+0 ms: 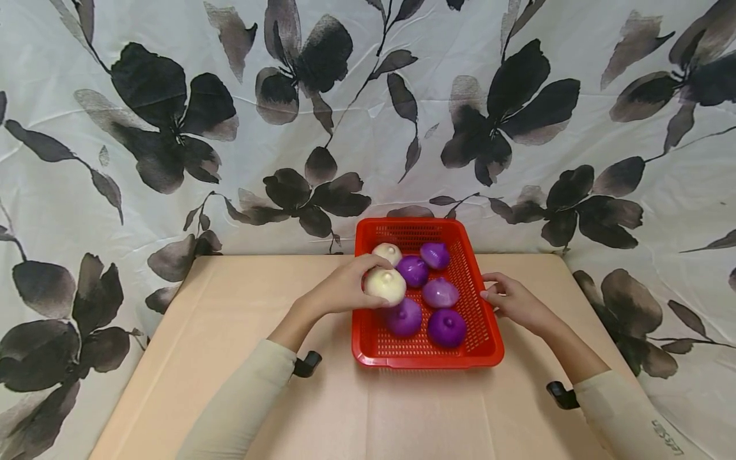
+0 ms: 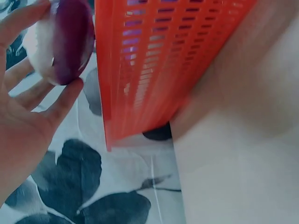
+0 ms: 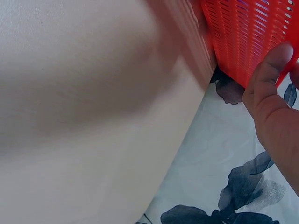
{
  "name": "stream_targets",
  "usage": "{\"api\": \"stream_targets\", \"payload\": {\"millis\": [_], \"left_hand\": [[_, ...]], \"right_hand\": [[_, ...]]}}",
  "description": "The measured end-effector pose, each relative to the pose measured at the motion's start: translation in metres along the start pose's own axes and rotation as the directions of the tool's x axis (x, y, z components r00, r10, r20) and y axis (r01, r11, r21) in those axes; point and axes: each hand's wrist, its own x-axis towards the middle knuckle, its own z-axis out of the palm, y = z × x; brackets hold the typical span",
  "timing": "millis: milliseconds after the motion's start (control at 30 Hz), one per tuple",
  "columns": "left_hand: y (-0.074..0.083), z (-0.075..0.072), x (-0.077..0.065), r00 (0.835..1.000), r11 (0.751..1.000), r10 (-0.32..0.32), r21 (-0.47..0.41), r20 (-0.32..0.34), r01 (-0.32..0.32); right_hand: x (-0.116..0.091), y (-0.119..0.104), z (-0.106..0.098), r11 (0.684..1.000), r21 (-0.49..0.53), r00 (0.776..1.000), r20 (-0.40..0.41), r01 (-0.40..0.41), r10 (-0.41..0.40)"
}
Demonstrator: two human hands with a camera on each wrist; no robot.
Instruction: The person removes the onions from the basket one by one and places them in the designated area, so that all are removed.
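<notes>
Beige fabric sleeves (image 1: 238, 399) up close, your left fingers (image 1: 370, 260) are curled round a round white onion (image 1: 386, 285) at the left edge of the red plastic basket (image 1: 428, 365), probably firm but slick, so hold its widest part while your right fingers (image 3: 267, 77) pinch the opposite rim (image 1: 471, 255).

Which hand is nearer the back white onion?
Left hand: just in front of the back white onion, gripping another onion. Right hand: across the basket, at its right rim.

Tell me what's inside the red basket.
Five purple onions and one white onion show inside the red basket. The left hand holds a second white onion over its left side, hiding whatever lies directly beneath.
</notes>
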Motion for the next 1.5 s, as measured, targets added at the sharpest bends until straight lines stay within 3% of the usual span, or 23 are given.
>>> {"api": "stream_targets", "payload": {"millis": [233,533,800,967,1367,1500], "left_hand": [[-0.019,-0.009,-0.010,0.980,1.000,0.000,0.005,-0.197,0.001],[-0.051,-0.020,-0.025,0.925,1.000,-0.017,0.000,-0.380,0.018],[-0.077,-0.029,-0.031,0.901,0.993,-0.119,-0.042,-0.416,0.111],[-0.096,-0.028,-0.031,0.878,0.983,-0.183,-0.089,-0.443,0.161],[-0.133,-0.011,-0.029,0.827,0.935,-0.354,-0.179,-0.438,0.305],[-0.141,-0.004,-0.025,0.814,0.927,-0.376,-0.186,-0.443,0.326]], "right_hand": [[-0.001,0.002,0.001,1.000,0.018,1.000,-0.017,0.003,-0.003],[-0.004,0.000,0.004,0.999,0.032,0.999,-0.029,-0.017,0.018],[-0.003,0.000,0.006,0.999,0.031,0.999,-0.033,-0.020,0.021],[-0.004,-0.001,0.007,0.999,0.033,0.999,-0.035,-0.013,0.014],[-0.007,-0.002,0.010,0.999,0.035,0.999,-0.037,-0.016,0.018],[-0.007,-0.001,0.010,0.999,0.043,0.999,-0.040,-0.014,0.016]]}}
